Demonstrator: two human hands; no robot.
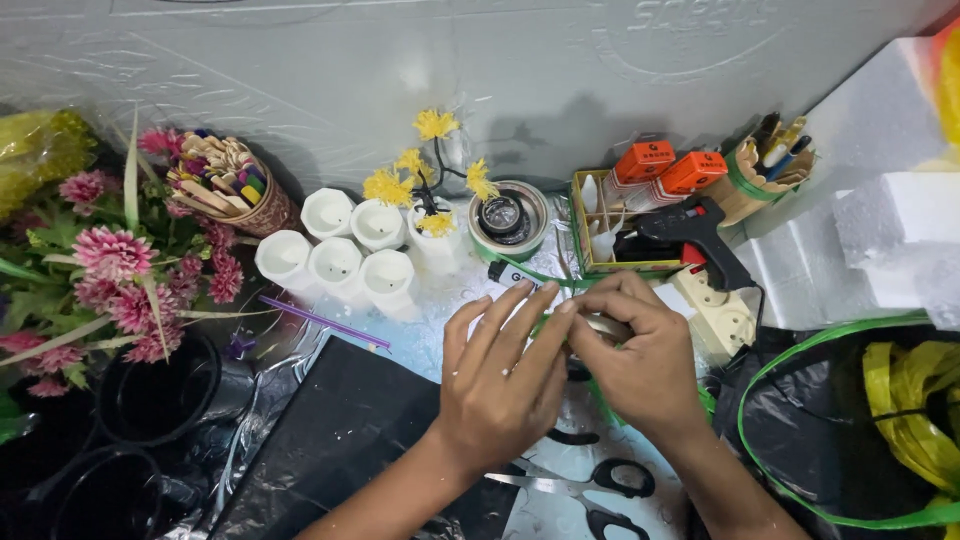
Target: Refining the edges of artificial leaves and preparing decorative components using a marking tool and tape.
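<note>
Both hands work 1 green ribbon point(560, 283): left hand point(505, 375) pinches it, right hand point(640, 355) grips a small pale piece. Keep it taut, away from the scissors point(585, 490).

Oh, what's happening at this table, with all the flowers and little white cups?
A person is working with both hands over a cluttered craft table. The left hand and the right hand meet around a thin green strip, pinching it together with a small pale piece that the fingers mostly hide. Scissors lie just below the hands. Behind them stand white cups, a small yellow flower sprig and a black glue gun. Pink flowers sit at the left.
</note>
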